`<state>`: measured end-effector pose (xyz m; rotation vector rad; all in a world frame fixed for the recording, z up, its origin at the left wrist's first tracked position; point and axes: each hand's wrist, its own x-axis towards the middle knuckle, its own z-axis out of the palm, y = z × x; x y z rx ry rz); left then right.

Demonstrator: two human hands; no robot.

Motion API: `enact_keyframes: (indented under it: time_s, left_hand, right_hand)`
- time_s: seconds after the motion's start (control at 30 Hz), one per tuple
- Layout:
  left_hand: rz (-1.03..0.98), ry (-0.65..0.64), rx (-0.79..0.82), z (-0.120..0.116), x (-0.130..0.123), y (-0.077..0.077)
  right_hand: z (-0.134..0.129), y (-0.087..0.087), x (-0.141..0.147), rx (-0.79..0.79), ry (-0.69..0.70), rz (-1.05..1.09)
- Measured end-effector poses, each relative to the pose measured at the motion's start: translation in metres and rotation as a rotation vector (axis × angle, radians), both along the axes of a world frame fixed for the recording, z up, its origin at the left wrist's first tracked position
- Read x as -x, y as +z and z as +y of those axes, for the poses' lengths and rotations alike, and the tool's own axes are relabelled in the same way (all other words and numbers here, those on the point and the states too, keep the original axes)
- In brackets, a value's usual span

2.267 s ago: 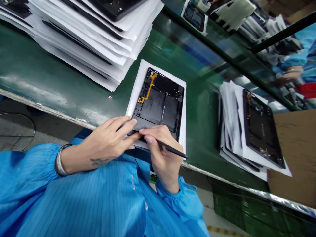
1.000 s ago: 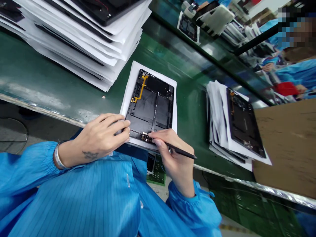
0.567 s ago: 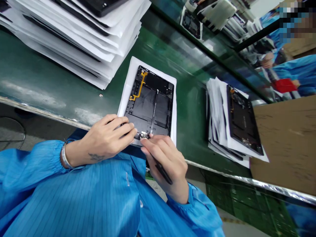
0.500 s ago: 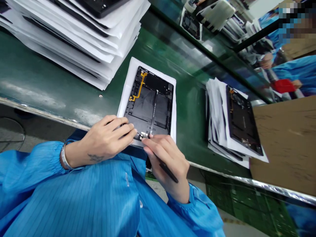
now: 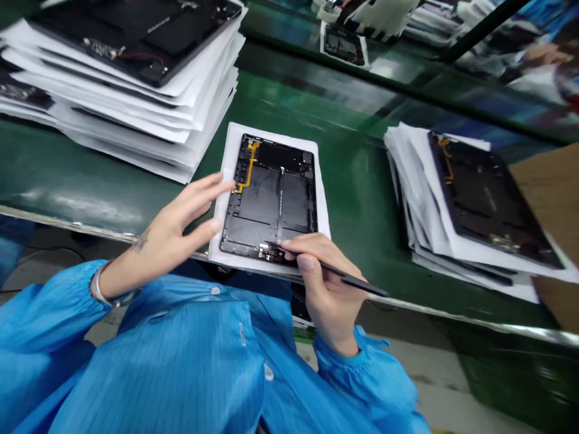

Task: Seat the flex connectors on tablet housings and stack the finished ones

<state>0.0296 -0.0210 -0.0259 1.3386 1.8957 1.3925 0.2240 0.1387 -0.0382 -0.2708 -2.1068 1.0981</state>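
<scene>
The fingers of the right hand (image 5: 333,278) grip a slim black tool (image 5: 350,279), its tip beside a small circuit board (image 5: 268,251) at the six o'clock edge of the tablet shell (image 5: 257,202). At nine o'clock, the left hand (image 5: 174,232) has its fingers spread; whether they touch the shell is unclear. The shell lies on a white sheet (image 5: 323,214) on the green table (image 5: 357,199). A tall stack (image 5: 192,123) stands at ten o'clock, a lower stack (image 5: 423,199) at three.

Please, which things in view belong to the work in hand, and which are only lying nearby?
In the work:
right hand, gripping a black tool
left hand, open
opened tablet on white sheet
small circuit board

Lying nearby:
tall left stack
right stack
cardboard
</scene>
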Motion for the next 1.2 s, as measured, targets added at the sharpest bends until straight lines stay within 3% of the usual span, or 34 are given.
enact_keyframes:
  time_s: [0.17,0.37,0.5,0.6,0.7,0.8,0.9,1.0,1.1,1.2]
  left_hand:
    - [-0.593,0.083,0.149,0.019,0.014,0.028]
    - [-0.676,0.218,0.204,0.045,0.015,0.036]
    - [-0.459,0.012,0.224,0.064,0.014,0.031]
    - [-0.244,-0.009,0.203,0.082,0.018,0.037]
    - [0.035,0.015,0.136,0.099,0.033,0.064]
    - [0.302,0.062,0.046,0.109,0.056,0.11]
    - [0.575,0.13,-0.048,0.104,0.089,0.159]
    - [0.88,0.237,-0.108,0.089,0.136,0.194]
    - [0.765,0.339,-0.024,0.073,0.186,0.205]
    - [0.656,0.373,0.119,0.063,0.224,0.195]
  right_hand:
    - [0.0,-0.008,0.006,0.085,-0.028,0.042]
    - [0.001,-0.011,0.006,0.124,-0.07,0.183]
    - [0.002,-0.014,0.004,0.086,-0.076,0.304]
    - [0.003,-0.015,0.003,0.018,-0.062,0.37]
    - [0.005,-0.014,0.003,-0.036,-0.063,0.405]
    - [0.006,-0.014,0.005,-0.069,-0.054,0.416]
    - [0.006,-0.015,0.007,-0.1,-0.016,0.43]
    - [0.006,-0.018,0.008,-0.123,0.009,0.425]
    - [0.006,-0.023,0.009,-0.148,0.016,0.419]
    - [0.006,-0.026,0.01,-0.165,0.015,0.415]
